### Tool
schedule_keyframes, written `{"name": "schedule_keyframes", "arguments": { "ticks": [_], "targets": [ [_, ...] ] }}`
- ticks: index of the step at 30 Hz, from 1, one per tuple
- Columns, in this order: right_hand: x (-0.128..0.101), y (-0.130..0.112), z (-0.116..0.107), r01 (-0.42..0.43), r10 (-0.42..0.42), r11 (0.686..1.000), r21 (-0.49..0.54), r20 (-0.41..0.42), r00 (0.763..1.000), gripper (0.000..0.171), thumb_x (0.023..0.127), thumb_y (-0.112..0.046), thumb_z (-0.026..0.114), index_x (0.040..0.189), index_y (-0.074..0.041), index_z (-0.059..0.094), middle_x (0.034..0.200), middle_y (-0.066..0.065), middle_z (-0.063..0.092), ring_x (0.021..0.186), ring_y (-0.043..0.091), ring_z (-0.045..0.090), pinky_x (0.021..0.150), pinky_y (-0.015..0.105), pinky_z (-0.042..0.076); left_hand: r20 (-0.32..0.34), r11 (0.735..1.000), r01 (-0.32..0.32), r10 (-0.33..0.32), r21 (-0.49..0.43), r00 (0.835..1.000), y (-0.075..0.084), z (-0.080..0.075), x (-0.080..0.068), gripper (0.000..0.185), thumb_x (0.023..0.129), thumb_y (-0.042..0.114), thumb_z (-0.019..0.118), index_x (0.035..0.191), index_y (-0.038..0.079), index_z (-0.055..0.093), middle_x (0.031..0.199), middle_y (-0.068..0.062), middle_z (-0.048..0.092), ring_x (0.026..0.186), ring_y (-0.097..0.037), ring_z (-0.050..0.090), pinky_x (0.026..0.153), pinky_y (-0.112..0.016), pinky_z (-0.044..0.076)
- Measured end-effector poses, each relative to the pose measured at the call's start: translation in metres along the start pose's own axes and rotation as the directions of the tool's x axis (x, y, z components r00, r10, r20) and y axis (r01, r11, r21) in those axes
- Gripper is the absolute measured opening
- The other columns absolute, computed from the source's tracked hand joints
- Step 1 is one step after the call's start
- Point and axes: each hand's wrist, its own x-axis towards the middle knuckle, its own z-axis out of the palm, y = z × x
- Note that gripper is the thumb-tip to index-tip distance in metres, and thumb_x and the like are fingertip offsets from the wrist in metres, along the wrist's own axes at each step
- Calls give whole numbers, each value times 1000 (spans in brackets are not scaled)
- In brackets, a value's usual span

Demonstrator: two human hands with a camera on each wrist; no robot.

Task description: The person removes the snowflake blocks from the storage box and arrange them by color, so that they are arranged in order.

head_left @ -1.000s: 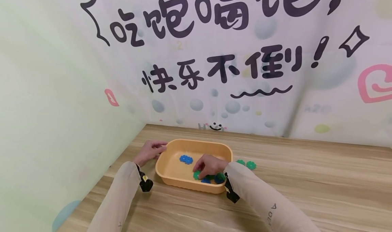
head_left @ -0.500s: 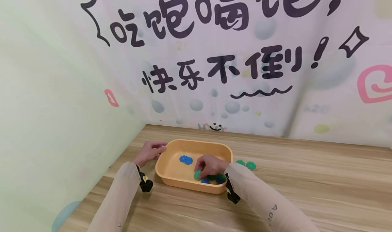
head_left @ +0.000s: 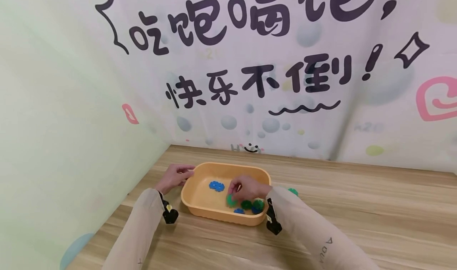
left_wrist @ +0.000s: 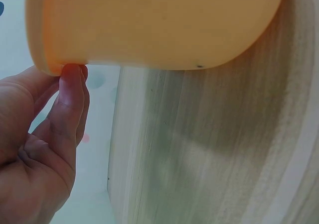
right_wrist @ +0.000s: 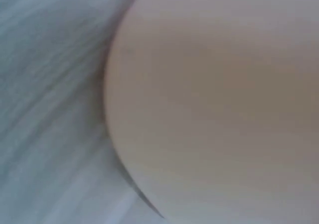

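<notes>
An orange plastic tray (head_left: 191, 190) stands on the wooden table near the left wall. My left hand (head_left: 183, 173) rests straight-fingered against the tray's left rim; in the left wrist view its fingertips (left_wrist: 73, 75) touch the rim of the tray (left_wrist: 159, 25). Inside the tray, my right hand (head_left: 233, 194) pinches a green flower-shaped disc (head_left: 231, 200) just above the floor. A blue disc (head_left: 216, 186) lies further left. More green and blue discs (head_left: 255, 205) lie under the right wrist. The right wrist view is a blur of pale tray wall (right_wrist: 214, 109).
One green disc (head_left: 293, 191) lies on the table (head_left: 357, 206) just right of the tray, partly behind my right sleeve. A printed wall runs close behind the tray and along its left side. Bare wood stretches to the right and front.
My right hand has risen a little and shifted toward the far side, and the green disc has come up with it. The left hand and tray have stayed put.
</notes>
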Motion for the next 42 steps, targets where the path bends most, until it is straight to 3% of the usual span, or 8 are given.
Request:
{"name": "schedule_keyframes", "arguments": {
  "ticks": [12,17,20,23,28,35,42],
  "targets": [
    [-33,0,-15,82,-67,985,152,-101,993,10,82,-5,61,90,0,64,80,5,59,70,19,59,63,30,52,-13,1000,18,-18,0,1000,-3,1,1,38,87,15,58,118,-5,53,95,-15,57,71,-15,57,62,-27,51],
    [-56,3,-27,63,-37,983,175,-148,988,11,82,-5,61,91,2,63,82,7,61,70,17,60,64,31,52,44,996,-73,75,-48,996,-18,-2,7,39,83,25,63,113,0,59,89,-13,58,70,-17,58,60,-29,52],
    [-68,6,-37,26,7,984,176,-185,983,14,82,-7,62,93,1,63,84,6,61,72,16,59,65,31,52,17,999,-48,48,-24,999,-14,0,5,38,84,23,62,113,0,59,89,-12,58,70,-16,58,60,-28,52],
    [-81,9,-48,-12,49,986,168,-224,973,17,83,-12,62,95,0,63,83,6,60,72,17,57,66,33,51,-25,1000,16,-16,9,1000,-2,3,0,36,86,15,58,116,-5,55,91,-13,58,70,-15,57,61,-28,51],
    [-102,20,-66,-37,87,983,182,-272,958,22,82,-16,63,97,0,62,82,7,58,73,18,56,68,38,51,-33,1000,24,-24,10,999,1,4,-1,35,87,13,57,117,-5,54,92,-12,58,69,-12,56,60,-25,51],
    [-127,40,-89,-50,124,975,216,-341,932,27,83,-12,62,101,7,58,86,10,58,79,18,57,71,30,51,-29,999,42,-42,5,999,0,3,1,35,86,14,58,116,-4,55,93,-12,59,69,-13,57,62,-27,51],
    [-140,68,-93,-83,155,975,207,-364,919,25,83,-8,61,100,10,58,84,11,59,74,13,57,69,31,51,-29,999,35,-35,-5,999,-1,2,0,35,87,13,57,117,-5,54,92,-11,59,69,-12,56,61,-26,51]
  ]
}}
